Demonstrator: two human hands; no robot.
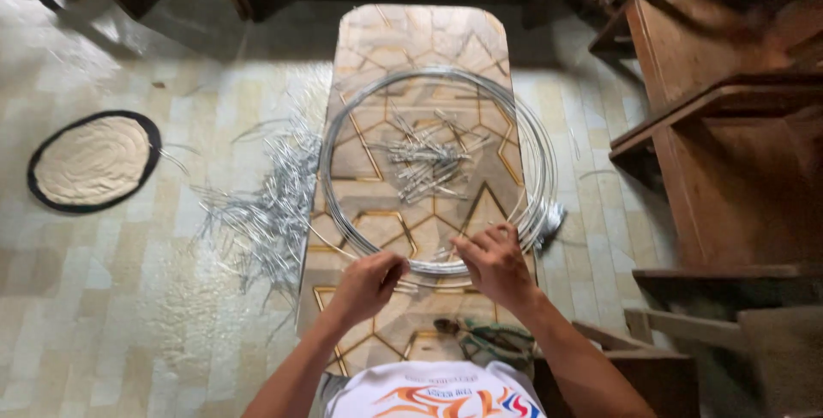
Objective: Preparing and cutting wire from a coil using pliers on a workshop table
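— What were the two hands doing?

— Both were at the near edge of the counter [480, 32], a long narrow top with a gold-lined geometric pattern. The left hand [367, 285] was curled shut, pinching the near arc of the wire coil [437, 169]. The right hand [495, 262] sat just beside it, fingers bent down onto the same stretch of wire; whether it truly gripped the wire or only pressed on it, I could not tell from that angle.

— And where did the coil lie?

— Flat on the counter, a big ring of several silvery loops filling the middle and reaching to the right edge, where its strands hung slightly over. Its near arc ran under the hands.

— Anything inside the ring?

— A small heap of cut wire pieces [426, 161], short and straight, lay near the centre of the ring, apart from the hands.

— What about off the counter?

— On the tiled floor along the left edge lay a larger scatter of wire offcuts [261, 212]. Farther left on the floor sat an oval mat [93, 161], pale with a dark border. At the near end of the counter, close to the person's body, lay green-handled pliers [484, 338]. Wooden furniture [729, 169] stood to the right.
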